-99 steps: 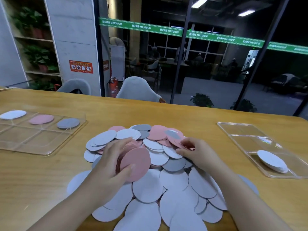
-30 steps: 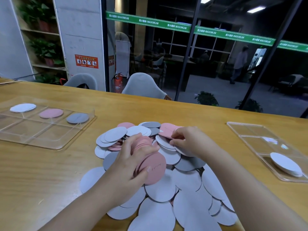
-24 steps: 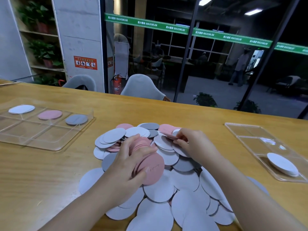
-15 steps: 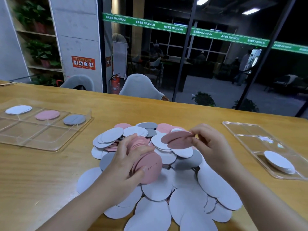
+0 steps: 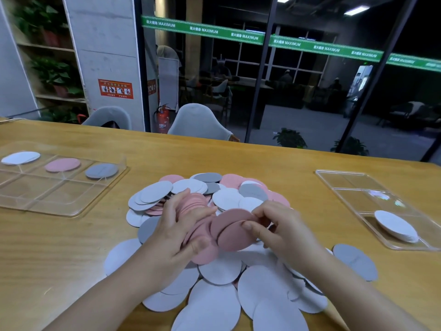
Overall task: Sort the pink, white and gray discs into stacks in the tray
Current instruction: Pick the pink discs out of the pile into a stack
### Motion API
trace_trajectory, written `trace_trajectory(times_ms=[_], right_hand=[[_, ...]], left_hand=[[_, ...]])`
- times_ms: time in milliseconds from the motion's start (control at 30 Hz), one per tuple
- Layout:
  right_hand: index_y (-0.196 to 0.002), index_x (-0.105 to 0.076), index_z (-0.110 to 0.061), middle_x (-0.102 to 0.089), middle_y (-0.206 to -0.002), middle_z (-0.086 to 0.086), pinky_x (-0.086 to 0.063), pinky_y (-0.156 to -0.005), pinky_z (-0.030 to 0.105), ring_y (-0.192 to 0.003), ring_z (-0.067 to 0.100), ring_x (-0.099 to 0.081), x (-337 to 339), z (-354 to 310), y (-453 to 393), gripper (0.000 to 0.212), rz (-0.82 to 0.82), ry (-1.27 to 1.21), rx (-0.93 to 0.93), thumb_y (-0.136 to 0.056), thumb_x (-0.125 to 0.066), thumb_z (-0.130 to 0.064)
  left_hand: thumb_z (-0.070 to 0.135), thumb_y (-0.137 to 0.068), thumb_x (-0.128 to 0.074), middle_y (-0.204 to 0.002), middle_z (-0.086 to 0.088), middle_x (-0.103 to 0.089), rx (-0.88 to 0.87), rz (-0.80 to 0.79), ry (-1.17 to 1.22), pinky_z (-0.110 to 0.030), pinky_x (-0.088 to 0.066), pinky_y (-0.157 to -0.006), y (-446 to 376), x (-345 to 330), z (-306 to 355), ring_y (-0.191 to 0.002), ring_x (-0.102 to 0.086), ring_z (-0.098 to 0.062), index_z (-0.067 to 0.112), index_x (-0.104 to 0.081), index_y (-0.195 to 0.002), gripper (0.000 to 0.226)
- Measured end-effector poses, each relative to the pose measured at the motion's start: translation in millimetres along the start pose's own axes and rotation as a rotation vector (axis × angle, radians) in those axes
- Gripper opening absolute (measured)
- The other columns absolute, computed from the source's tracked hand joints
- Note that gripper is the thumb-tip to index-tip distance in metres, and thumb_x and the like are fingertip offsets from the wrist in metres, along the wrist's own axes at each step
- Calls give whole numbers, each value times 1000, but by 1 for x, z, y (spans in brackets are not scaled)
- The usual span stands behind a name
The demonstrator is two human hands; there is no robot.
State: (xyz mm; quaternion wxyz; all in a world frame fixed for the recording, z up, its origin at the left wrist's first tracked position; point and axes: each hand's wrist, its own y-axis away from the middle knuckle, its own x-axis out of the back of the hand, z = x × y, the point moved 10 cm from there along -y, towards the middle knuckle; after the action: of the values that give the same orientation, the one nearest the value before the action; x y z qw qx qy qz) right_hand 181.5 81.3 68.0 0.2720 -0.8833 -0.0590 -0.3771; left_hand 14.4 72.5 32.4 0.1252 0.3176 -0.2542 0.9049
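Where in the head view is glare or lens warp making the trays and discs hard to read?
Head view: bright glare patch on the right clear tray; left clear tray reads clean, its three discs distinct. Wide-angle warp stretches the near discs of the pile into ovals. Both hands sharp: left hand, right hand.

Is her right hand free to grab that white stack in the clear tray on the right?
Probably not yet: the right hand pinches pink round discs. The path to the white disc stack looks open.
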Motion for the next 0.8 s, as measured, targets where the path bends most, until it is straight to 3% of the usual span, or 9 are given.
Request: trace_trajectory(times_ms=[100,267,367,467,600,700,800], right_hand=[[-69,-51,-29,-53,-70,-13,-50,-61,35,-66,11,-53,-6,-7,-1,21,-2,-14,-10,-82,-68,-31],[-75,-49,-39,-54,-74,-14,-48,-63,24,-71,10,-54,-22,-18,-1,25,-25,-44,-8,-82,-70,-27],[-90,-48,-40,-55,-86,-17,-44,-69,14,-83,5,-54,-23,-18,0,29,-7,-87,-34,-82,-70,-22],[-118,-48,-36,-51,-113,-21,-38,-83,6,-107,-7,-45,-28,-18,4,33,-62,-61,-42,-89,-61,-26],[-137,-35,-29,-48,-127,-19,-35,-97,15,-116,-4,-42,-47,-34,9,43,-253,-16,18,-96,-45,-18],[-144,-18,-31,-41,-133,-18,-26,-94,1,-120,-4,-36,-54,-42,12,57,-335,23,32,-96,-41,-10],[-131,-5,-53,-28,-131,-34,-17,-89,-8,-122,-10,-27,-49,-46,12,66,-348,42,76,-96,-39,-8]], left_hand=[[80,-69,-35,-135,42,16,1,-11,-31,-14,-15,-99,1,-2,0,-129,12,23,69,-24,-124,57],[70,-70,-42,-138,38,14,-13,-8,-66,-18,-19,-101,0,-3,0,-129,9,22,70,-22,-122,56],[66,-74,-41,-143,31,7,-39,2,-92,-19,-22,-101,1,-4,4,-132,0,15,72,-23,-120,49],[62,-77,-41,-144,29,5,-70,18,-94,-17,-21,-100,1,-3,10,-133,-3,14,71,-24,-121,48],[53,-82,-46,-146,27,6,-58,3,-47,-23,-19,-107,2,-8,13,-139,3,7,65,-24,-128,53],[63,-75,-35,-149,27,10,-19,9,-97,-32,-18,-116,3,-11,11,-141,7,1,48,-20,-141,69],[66,-72,-29,-149,27,10,-4,9,-116,-33,-19,-117,3,-10,12,-142,4,-1,42,-19,-144,76]])
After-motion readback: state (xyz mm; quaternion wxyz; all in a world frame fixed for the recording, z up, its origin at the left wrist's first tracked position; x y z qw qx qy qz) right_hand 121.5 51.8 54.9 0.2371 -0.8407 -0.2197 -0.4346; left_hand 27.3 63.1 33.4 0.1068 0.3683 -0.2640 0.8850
